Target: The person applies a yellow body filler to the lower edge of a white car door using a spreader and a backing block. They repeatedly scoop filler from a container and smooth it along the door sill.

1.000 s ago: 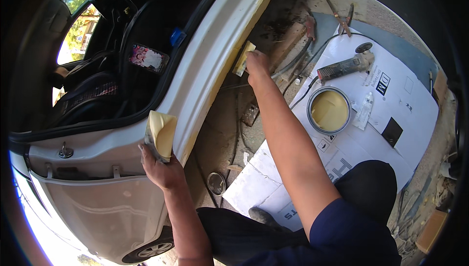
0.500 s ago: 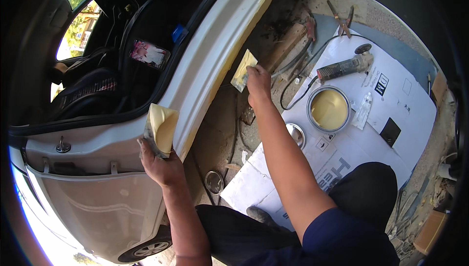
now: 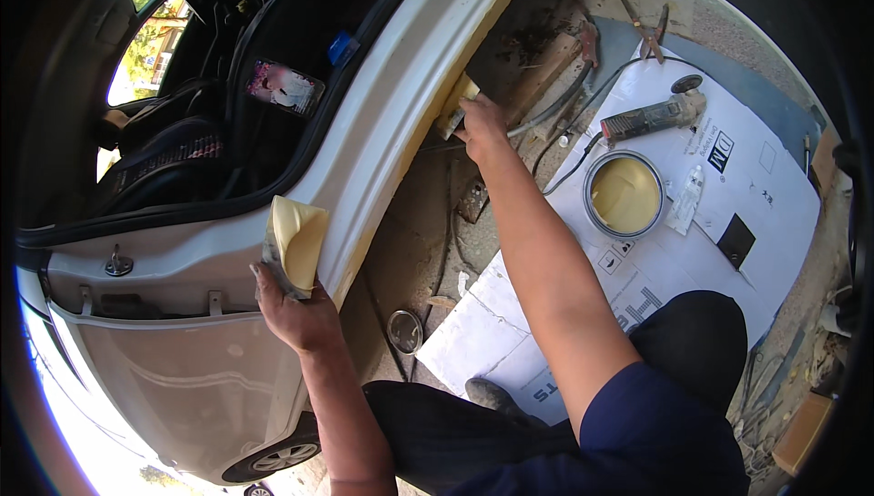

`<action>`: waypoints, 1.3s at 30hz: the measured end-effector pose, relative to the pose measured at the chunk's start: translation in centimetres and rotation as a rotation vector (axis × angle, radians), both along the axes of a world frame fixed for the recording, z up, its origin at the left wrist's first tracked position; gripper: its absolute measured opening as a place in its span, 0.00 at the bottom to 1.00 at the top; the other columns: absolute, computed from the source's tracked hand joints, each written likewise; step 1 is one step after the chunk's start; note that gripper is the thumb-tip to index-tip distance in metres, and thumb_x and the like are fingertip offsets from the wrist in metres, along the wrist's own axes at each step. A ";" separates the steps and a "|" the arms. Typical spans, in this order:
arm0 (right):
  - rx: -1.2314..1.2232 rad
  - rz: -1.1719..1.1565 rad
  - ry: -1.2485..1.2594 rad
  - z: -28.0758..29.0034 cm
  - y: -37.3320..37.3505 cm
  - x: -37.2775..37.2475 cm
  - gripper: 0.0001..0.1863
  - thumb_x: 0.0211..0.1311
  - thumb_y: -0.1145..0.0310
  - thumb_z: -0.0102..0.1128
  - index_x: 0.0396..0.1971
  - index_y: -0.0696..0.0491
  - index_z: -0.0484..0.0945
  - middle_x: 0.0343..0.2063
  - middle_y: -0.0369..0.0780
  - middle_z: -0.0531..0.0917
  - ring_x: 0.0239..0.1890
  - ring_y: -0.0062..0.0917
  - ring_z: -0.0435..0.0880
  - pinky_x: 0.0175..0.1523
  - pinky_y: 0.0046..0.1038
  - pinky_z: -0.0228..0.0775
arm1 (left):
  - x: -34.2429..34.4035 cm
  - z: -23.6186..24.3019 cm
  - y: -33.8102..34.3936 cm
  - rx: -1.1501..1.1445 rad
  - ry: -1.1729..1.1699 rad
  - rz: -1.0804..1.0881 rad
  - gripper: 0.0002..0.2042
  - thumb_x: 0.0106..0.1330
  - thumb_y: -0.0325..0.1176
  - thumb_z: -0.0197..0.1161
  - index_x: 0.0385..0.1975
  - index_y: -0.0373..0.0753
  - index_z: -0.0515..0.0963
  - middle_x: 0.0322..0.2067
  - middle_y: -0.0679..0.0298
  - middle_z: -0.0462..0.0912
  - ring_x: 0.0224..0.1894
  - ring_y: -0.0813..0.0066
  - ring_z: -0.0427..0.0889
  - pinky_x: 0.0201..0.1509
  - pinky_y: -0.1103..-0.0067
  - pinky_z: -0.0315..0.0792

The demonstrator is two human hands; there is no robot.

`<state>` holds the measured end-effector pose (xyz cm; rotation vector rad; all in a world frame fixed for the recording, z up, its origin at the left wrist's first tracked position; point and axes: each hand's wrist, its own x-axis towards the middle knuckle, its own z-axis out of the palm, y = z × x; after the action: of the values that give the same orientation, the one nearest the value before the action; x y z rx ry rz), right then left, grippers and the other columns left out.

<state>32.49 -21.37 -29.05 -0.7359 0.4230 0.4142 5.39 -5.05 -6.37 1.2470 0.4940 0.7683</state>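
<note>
My left hand [image 3: 299, 318] grips a flat putty board [image 3: 271, 250] from below, and a thick fold of pale yellow filler [image 3: 302, 237] lies on it. This board is beside the rear end of a white car's door sill [image 3: 387, 105]. Farther forward, my right hand [image 3: 484, 127] is closed on a putty spreader [image 3: 455, 116] smeared with yellow filler. The spreader meets the sill's outer lower edge, where a yellow filler strip [image 3: 428, 114] runs along; its working edge is partly hidden.
On a white cardboard sheet [image 3: 774, 214] at my right stand an open filler tin [image 3: 588, 196], a white tube [image 3: 685, 200] and an angle grinder [image 3: 648, 120]. Rusty pliers [image 3: 653, 36], a wooden block [image 3: 546, 75], cables and a round metal lid [image 3: 405, 332] lie around.
My right hand has brought the spreader down and turned it against the sill edge. The left hand with its board has shifted only slightly left. The view has moved a little.
</note>
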 end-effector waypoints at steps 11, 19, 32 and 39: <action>-0.297 0.036 -0.186 -1.3 5.9 -6.6 0.11 0.75 0.69 0.63 0.43 0.63 0.85 0.32 0.45 0.87 0.36 0.26 0.83 0.44 0.39 0.75 | 0.2 -1.0 0.2 0.320 0.119 0.062 0.20 0.87 0.43 0.52 0.68 0.37 0.74 0.63 0.58 0.81 0.66 0.62 0.82 0.70 0.65 0.77; -0.408 0.187 -0.356 -1.6 9.7 -12.6 0.13 0.72 0.69 0.61 0.48 0.61 0.87 0.38 0.53 0.90 0.41 0.44 0.90 0.48 0.44 0.77 | 0.3 -0.1 -0.4 -0.017 -0.010 -0.059 0.21 0.87 0.45 0.52 0.67 0.37 0.75 0.64 0.58 0.81 0.65 0.62 0.82 0.69 0.65 0.78; -0.573 -0.109 -0.182 -1.4 2.3 -4.6 0.14 0.79 0.64 0.61 0.44 0.63 0.80 0.35 0.42 0.83 0.38 0.26 0.76 0.48 0.36 0.73 | 0.0 -0.5 0.6 -0.023 0.002 -0.042 0.21 0.87 0.46 0.52 0.68 0.38 0.75 0.63 0.59 0.82 0.64 0.61 0.82 0.68 0.65 0.78; -0.655 -0.213 -0.366 -1.1 4.3 -3.1 0.19 0.76 0.66 0.63 0.60 0.60 0.82 0.45 0.48 0.90 0.46 0.31 0.87 0.54 0.35 0.76 | 0.5 0.0 -0.4 -0.031 -0.013 -0.059 0.21 0.88 0.46 0.51 0.67 0.36 0.75 0.62 0.59 0.82 0.64 0.62 0.82 0.69 0.65 0.77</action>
<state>29.37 -17.05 -30.17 -1.3607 0.2827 -0.0783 5.85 -5.47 -6.32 1.2214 0.4552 0.7165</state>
